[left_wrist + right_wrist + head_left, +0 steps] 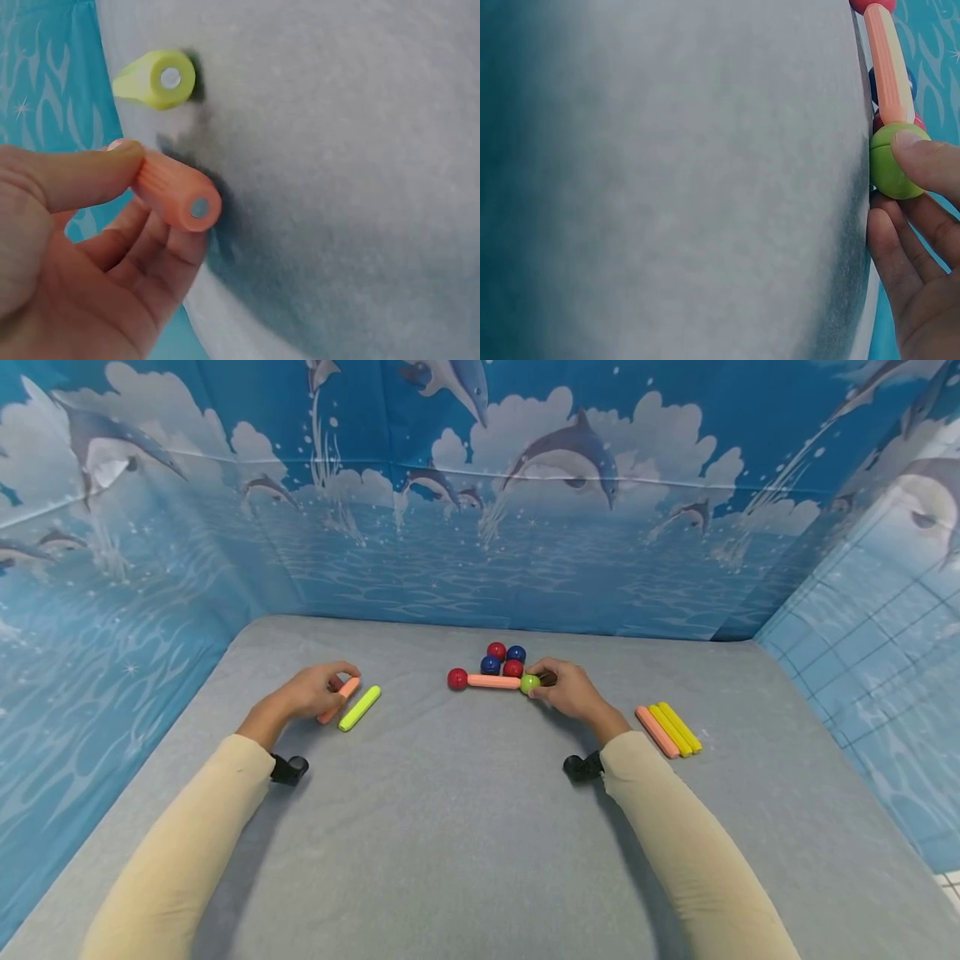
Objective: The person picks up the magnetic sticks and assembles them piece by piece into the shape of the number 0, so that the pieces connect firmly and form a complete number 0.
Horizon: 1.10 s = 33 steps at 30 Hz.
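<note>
Orange stick [180,193] sat left of centre in head frame, left hand [309,692] grip clamped on it, thumb against fingers. Green ball [529,684], right of frame centre: right hand [572,690] grip pinched it, fingers ball-width apart. Orange rod [492,682] ran from it to red ball [457,678]. Lime stick [360,708] lay on bench [450,827], just right of left hand.

Middle: wide passage over the grey cloth [427,827], from lime stick [360,708] to red ball [457,678], and nearer, between the sleeves [183,835].
Left: left hand [309,692] with pinched orange stick [349,687]; slim gap before the lime stick.
Far middle: joined orange rod [493,681], green ball [529,684] and right hand [568,689] block four balls [491,665] from the near side.
Right: three sticks [670,729]; room beyond them.
Far edge: curtain [465,568] walls it off.
</note>
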### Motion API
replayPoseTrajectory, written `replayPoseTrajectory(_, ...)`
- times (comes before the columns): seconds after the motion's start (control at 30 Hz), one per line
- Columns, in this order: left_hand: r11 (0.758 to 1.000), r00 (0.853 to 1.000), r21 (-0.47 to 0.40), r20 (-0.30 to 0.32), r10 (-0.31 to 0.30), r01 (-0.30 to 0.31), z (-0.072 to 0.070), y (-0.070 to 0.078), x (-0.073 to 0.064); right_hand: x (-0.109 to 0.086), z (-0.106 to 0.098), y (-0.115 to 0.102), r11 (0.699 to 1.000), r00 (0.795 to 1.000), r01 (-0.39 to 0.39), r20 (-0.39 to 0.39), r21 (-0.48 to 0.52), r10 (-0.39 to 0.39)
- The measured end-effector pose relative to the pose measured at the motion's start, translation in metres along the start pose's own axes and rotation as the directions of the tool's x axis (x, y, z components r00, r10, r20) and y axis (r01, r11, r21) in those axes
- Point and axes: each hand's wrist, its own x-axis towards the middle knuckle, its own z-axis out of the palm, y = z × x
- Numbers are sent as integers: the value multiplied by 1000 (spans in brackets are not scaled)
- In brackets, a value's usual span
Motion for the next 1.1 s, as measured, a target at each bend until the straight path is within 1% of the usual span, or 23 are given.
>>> replayPoseTrajectory(0.1,999,997,-43,-68,25,-28,-3,-1,-4,0,0,-1,1000,1000,0,0,-1,0)
replayPoseTrajectory(0.17,996,994,-86,-108,30,-39,-4,0,-6,0,0,-1,1000,1000,-1,0,0,1)
replayPoseTrajectory(0.23,988,991,-146,-133,25,-45,-4,5,-9,0,0,-1,1000,1000,-2,1,0,2)
replayPoseTrajectory(0.33,964,989,-257,-143,31,-68,2,17,-13,0,0,0,1000,1000,-4,-1,-2,4)
replayPoseTrajectory(0.43,925,988,-361,-135,70,-115,13,32,-14,0,0,1,1000,1000,-2,-2,-7,2)
replayPoseTrajectory(0.53,887,984,-430,-129,127,-171,30,48,-12,0,0,2,1000,1000,-1,-5,-6,1)
replayPoseTrajectory(0.6,871,980,-450,-122,159,-198,42,58,-10,0,0,2,1000,1000,-1,-6,-5,1)
replayPoseTrajectory(0.67,860,977,-462,-113,183,-215,53,66,-7,0,0,2,1000,1000,3,-3,-7,-3)
replayPoseTrajectory(0.73,855,976,-471,-102,191,-217,62,73,-3,0,0,2,1000,1000,4,-2,-7,-4)
replayPoseTrajectory(0.8,849,978,-486,-96,185,-208,69,79,1,1,0,2,1000,1000,4,-4,-9,-4)
replayPoseTrajectory(0.97,820,988,-551,-89,124,-152,77,91,11,2,-1,3,1000,1000,8,-8,-7,-8)
replayPoseTrajectory(1.03,812,992,-569,-85,98,-129,79,94,13,2,-1,3,1000,1000,13,-4,-8,-13)
replayPoseTrajectory(1.1,810,994,-576,-78,82,-112,81,97,15,2,0,3,1000,1000,15,-2,-8,-15)
